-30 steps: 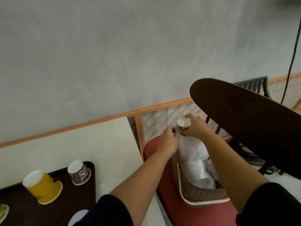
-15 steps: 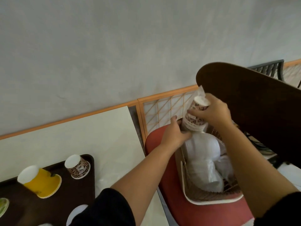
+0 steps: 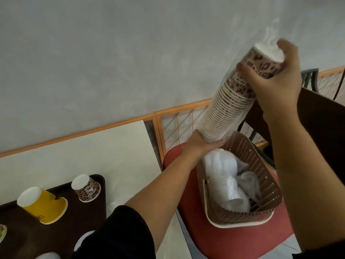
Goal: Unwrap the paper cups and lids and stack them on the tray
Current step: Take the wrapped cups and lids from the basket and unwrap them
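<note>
A long stack of brown patterned paper cups (image 3: 229,101) in clear plastic wrap is held up above a brown basket (image 3: 261,165). My right hand (image 3: 276,81) grips the stack near its top. My left hand (image 3: 203,143) supports its lower end at the basket's rim. White wrapped bundles (image 3: 224,176) lie inside the basket. On the dark tray (image 3: 56,228) at lower left stand an upturned yellow cup stack (image 3: 41,202) and an upturned brown patterned cup (image 3: 85,187).
The basket sits on a red chair seat (image 3: 233,242) to the right of the cream table (image 3: 93,157). A dark wooden chair back (image 3: 321,116) rises at right. An orange-framed screen (image 3: 179,124) runs along the grey wall.
The wrapped cup stack has been lifted well up out of the basket by my right hand. My left hand stays at the stack's lower end.
</note>
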`<state>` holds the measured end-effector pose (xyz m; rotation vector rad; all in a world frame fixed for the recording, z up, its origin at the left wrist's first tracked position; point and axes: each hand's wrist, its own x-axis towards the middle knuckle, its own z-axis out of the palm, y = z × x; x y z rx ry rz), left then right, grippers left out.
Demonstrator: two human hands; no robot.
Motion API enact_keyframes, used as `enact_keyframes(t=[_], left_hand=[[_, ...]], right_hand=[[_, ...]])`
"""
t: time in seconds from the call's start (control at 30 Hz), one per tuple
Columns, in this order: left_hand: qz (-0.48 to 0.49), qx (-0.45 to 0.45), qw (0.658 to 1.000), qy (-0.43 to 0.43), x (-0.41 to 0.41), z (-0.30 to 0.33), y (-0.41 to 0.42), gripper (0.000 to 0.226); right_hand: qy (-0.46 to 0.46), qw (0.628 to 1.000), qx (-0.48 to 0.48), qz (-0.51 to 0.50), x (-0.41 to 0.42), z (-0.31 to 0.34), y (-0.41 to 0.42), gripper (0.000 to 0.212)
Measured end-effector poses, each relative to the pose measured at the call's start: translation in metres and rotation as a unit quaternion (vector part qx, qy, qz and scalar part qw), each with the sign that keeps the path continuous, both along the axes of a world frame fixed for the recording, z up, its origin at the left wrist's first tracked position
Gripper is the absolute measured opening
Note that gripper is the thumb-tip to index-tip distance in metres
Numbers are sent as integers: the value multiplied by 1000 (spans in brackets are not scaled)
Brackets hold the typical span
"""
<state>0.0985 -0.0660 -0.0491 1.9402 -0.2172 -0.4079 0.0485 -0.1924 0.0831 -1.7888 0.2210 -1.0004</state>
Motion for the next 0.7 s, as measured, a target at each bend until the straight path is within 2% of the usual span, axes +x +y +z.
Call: enact_keyframes(t=[0.07,0.17,0.2,0.27,0.37,0.57,0.7], left_hand=[[24,-58,998,10,-2,9,1,77],[69,-222,972,38,-5,24,11,55],[80,-265,960,44,-5,27,17,52],[101,-294,950,36,-8,29,34,55],[146,-278,949,-10,-14,26,67,69],[211,-185,955,-93,-53,21,150,92],[289,-53,946,-139,-82,2,213,89]], right_hand=[[-28,999,12,18,-3,5,4,84],[-53,995,45,73,-6,8,16,89],[-51,992,53,99,-7,8,21,90],[-44,985,59,157,-9,3,36,88],[-35,972,70,221,-10,-9,63,92],[-3,961,49,272,-18,-31,145,87],[16,942,18,333,-35,-44,214,92]])
